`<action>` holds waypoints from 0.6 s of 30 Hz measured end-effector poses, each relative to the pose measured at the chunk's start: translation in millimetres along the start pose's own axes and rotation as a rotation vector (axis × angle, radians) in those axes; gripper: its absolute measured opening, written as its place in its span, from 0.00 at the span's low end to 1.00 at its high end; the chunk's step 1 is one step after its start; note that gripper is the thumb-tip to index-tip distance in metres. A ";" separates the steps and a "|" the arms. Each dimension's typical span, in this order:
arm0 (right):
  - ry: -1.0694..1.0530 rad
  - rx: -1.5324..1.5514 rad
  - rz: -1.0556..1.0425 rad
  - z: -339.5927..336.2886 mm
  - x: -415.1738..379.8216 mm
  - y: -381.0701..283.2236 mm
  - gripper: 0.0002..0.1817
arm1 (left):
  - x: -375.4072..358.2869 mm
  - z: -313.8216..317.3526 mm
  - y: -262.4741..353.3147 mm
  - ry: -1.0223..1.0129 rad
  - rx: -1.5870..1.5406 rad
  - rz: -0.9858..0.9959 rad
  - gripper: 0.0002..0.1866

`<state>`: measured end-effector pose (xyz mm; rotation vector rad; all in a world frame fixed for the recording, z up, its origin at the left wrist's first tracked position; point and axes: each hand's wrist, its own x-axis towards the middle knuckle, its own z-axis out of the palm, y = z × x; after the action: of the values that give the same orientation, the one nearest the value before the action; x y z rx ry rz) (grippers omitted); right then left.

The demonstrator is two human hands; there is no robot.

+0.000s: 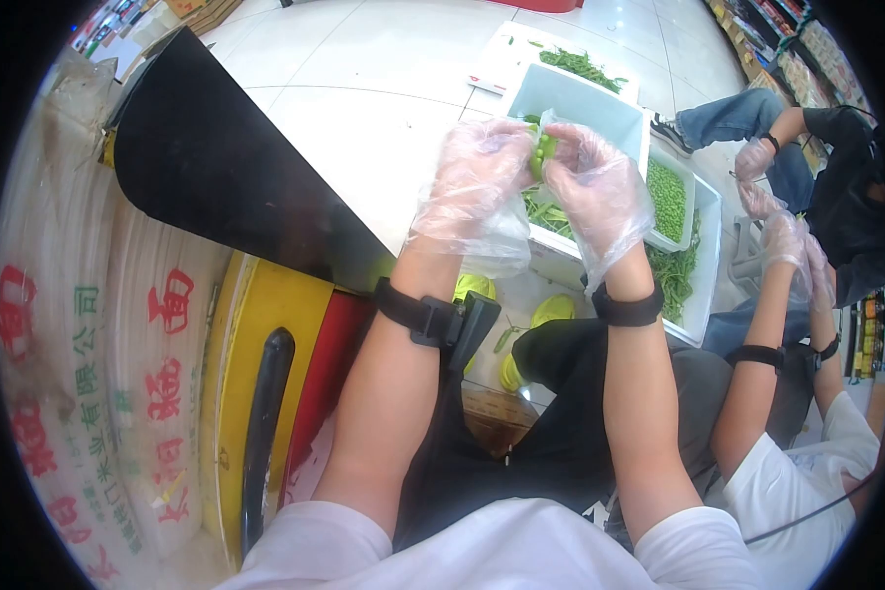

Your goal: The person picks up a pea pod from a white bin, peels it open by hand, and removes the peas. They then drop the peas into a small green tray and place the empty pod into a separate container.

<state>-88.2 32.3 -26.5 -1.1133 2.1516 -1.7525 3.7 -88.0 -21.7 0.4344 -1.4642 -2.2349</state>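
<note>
Both my hands wear clear plastic gloves and meet above a white foam box. Between them is a split green pea pod with round peas showing inside. My left hand pinches the pod from the left, its fingertips partly hidden by the loose glove. My right hand grips the pod's other side with thumb and fingers. Below, green pods lie in the box. Beside it, a white tub of shelled peas rests over a second foam box holding more pods.
A foam lid with a pile of pods lies beyond the box. Two people with gloved hands sit at my right. Stacked printed sacks and a black panel stand at my left.
</note>
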 end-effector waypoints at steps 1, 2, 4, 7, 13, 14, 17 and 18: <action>0.024 -0.057 -0.020 0.9 0.0 -1.5 0.18 | -1.9 2.3 3.5 0.003 0.032 -0.014 0.14; 0.024 -0.057 -0.019 2.1 0.3 -1.7 0.18 | -3.4 4.0 5.9 0.007 0.065 -0.029 0.15; 0.057 -0.076 -0.004 4.1 0.8 -2.3 0.18 | -4.3 6.9 6.3 0.014 0.030 -0.015 0.14; 0.041 -0.052 0.011 4.4 0.9 -3.2 0.18 | -4.2 5.8 5.6 0.018 0.002 0.008 0.13; -0.004 0.026 0.034 1.9 1.7 5.1 0.19 | -4.7 5.1 8.1 0.027 0.079 -0.015 0.15; -0.005 0.026 0.034 0.5 1.3 4.8 0.19 | -4.8 5.0 7.4 0.013 0.069 -0.015 0.15; -0.059 0.078 0.088 -2.1 2.7 5.8 0.20 | -4.4 2.6 6.3 -0.025 0.073 -0.020 0.15; -0.073 0.119 0.086 -2.5 3.6 7.2 0.19 | -4.0 1.4 5.7 -0.025 0.073 -0.021 0.15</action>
<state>-95.3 32.3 -30.9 -1.0236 1.9940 -1.7481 7.5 -86.9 -15.8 0.4478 -1.5649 -2.2162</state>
